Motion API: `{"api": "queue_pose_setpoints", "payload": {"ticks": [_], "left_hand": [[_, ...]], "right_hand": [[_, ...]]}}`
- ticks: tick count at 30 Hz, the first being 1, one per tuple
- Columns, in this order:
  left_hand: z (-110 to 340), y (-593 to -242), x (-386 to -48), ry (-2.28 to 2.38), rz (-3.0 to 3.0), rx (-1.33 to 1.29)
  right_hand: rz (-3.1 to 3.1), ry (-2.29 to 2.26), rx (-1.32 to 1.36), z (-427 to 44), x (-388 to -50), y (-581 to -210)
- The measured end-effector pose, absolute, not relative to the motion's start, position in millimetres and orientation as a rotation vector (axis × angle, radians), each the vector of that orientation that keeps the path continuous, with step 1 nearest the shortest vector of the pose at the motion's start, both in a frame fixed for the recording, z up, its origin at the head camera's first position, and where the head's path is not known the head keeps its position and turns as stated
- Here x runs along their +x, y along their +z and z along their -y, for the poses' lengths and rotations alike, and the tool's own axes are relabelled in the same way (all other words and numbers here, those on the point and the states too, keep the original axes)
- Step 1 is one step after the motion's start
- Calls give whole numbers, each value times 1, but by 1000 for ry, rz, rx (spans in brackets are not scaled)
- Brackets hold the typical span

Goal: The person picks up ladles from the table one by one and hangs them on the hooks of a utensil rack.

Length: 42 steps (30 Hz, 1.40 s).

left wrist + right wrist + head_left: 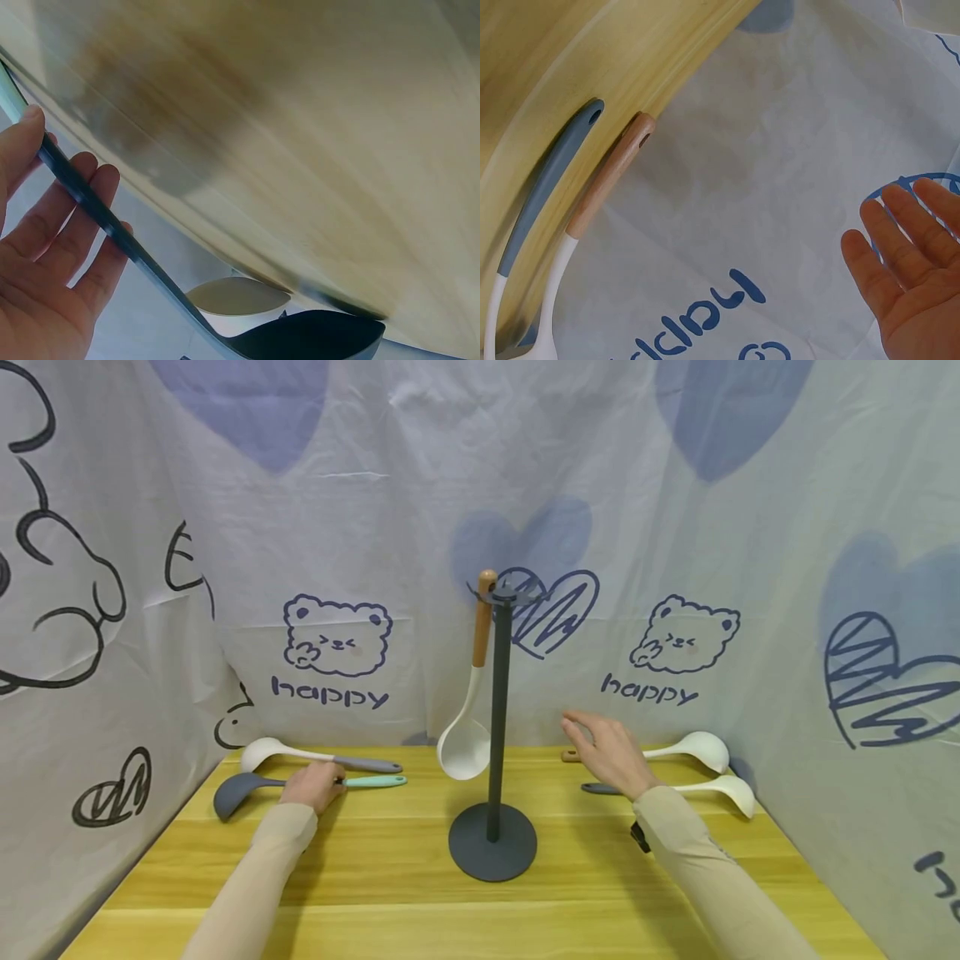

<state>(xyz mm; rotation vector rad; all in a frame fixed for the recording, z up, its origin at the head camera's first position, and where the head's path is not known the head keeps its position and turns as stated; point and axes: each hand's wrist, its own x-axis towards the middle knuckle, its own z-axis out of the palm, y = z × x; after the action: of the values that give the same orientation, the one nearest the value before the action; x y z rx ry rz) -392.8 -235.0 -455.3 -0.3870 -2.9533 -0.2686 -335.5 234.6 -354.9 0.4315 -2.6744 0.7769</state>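
The left hand (311, 785) pinches a dark ladle (238, 792) by its shaft between thumb and fingers, at the left of the bench (375, 893), just beside a grey-handled ladle (262, 750). The right hand (611, 756) holds nothing, fingers straight, near a wooden-handled ladle (701, 747) and a blue-handled ladle (735, 789). Between the hands, a stand (498, 718) carries a hanging ladle (467, 747).

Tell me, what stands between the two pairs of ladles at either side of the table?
A dark upright stand, with a white, wooden-handled ladle hanging from its top. The head view shows it.
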Motion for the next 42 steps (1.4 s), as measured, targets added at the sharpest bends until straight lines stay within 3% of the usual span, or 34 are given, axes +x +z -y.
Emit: {"api": "queue_pose_setpoints", "payload": {"ticks": [42], "left_hand": [[230, -451, -390, -168, 2717, -600]], "right_hand": [[2703, 736, 467, -233, -336, -364]]}}
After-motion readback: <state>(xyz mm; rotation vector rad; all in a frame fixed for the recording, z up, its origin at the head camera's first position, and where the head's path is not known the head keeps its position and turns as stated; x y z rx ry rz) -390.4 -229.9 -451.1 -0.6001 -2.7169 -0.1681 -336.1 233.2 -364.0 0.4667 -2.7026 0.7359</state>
